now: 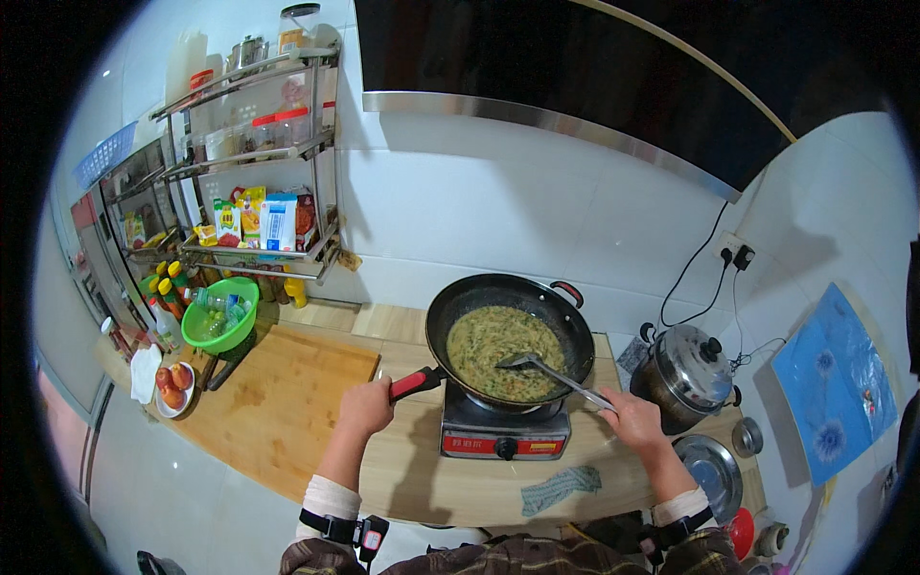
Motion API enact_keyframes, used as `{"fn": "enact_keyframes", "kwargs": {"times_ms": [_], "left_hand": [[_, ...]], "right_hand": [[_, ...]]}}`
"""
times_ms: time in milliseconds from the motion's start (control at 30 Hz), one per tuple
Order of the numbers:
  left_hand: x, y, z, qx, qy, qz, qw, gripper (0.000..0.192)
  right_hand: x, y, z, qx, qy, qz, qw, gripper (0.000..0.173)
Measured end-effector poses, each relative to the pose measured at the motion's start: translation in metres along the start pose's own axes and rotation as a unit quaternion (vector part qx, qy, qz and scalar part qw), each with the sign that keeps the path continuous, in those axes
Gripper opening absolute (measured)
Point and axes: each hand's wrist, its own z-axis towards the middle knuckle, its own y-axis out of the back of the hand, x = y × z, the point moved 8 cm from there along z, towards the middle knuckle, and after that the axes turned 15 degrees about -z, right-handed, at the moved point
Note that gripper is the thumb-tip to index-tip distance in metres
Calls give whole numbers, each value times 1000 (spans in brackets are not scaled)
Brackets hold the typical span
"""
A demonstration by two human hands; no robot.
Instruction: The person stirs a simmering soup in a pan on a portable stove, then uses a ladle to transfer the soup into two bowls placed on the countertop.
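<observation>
A black wok (440, 316) sits on a portable gas stove (467, 424). Its red-and-black handle is gripped by my left hand (366, 407). My right hand (635, 417) holds the metal handle of a spatula (568, 381), whose dark blade rests in a soupy mixture (496, 338) with green and orange bits inside the wok. Below the stove, a patterned cloth (560, 490) lies on the counter.
Left of the wok lies a wooden cutting board (287, 395), with a green bowl (219, 338) of bottles and a plate of fruit (172, 388) beyond. A lidded pot (683, 381) and a metal basin (711, 474) stand right. A range hood (503, 115) hangs above.
</observation>
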Motion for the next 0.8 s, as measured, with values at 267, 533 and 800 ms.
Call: {"fn": "enact_keyframes", "kwargs": {"times_ms": [267,533,800], "left_hand": [[-19,17,-12,-93,-129,-59,986,27],[-83,-7,-70,-220,-456,-218,834,15],[-153,-159,-133,200,-490,-227,818,13]], "right_hand": [[-19,27,-27,-107,-111,26,988,27],[-55,-13,-174,83,-413,41,906,20],[-22,-30,-367,358,-446,102,814,32]]}}
